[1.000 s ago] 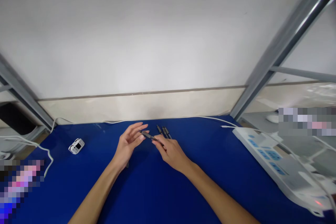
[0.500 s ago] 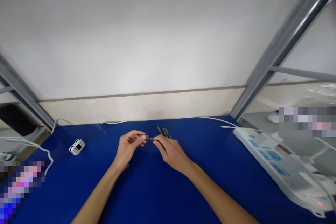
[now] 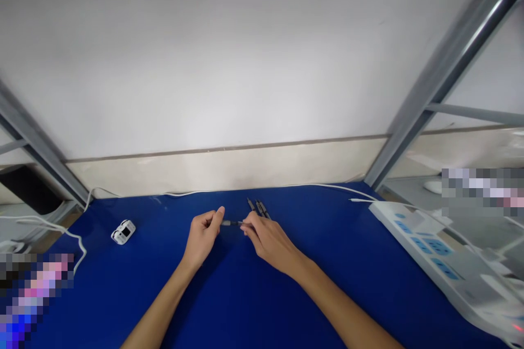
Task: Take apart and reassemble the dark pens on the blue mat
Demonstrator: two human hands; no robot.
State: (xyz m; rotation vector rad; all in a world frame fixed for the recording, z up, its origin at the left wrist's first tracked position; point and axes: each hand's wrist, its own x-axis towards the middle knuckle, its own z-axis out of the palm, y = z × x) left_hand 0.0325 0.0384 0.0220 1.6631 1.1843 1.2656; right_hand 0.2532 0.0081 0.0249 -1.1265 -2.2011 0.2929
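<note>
My left hand [image 3: 203, 237] is closed in a fist-like grip with the thumb on top. From it a dark grey pen [image 3: 230, 223] points right, lying level just above the blue table. The fingers of my right hand [image 3: 272, 237] pinch the thin tip end, where a slim light piece shows between the fingertips; whether it is a separate part I cannot tell. Behind my right hand several dark pens [image 3: 262, 208] lie side by side, their near ends partly hidden by the fingers.
A small white device with a dark screen [image 3: 123, 232] sits at the left of the blue table [image 3: 229, 305]. On the right is a large white power strip [image 3: 426, 245] with a white cable [image 3: 327, 188] along the back edge. Metal posts [image 3: 442, 76] frame the wall.
My left hand has turned from a fingertip pinch to a fuller grip with the thumb up. More of the pen now shows between the hands. The view has shifted slightly.
</note>
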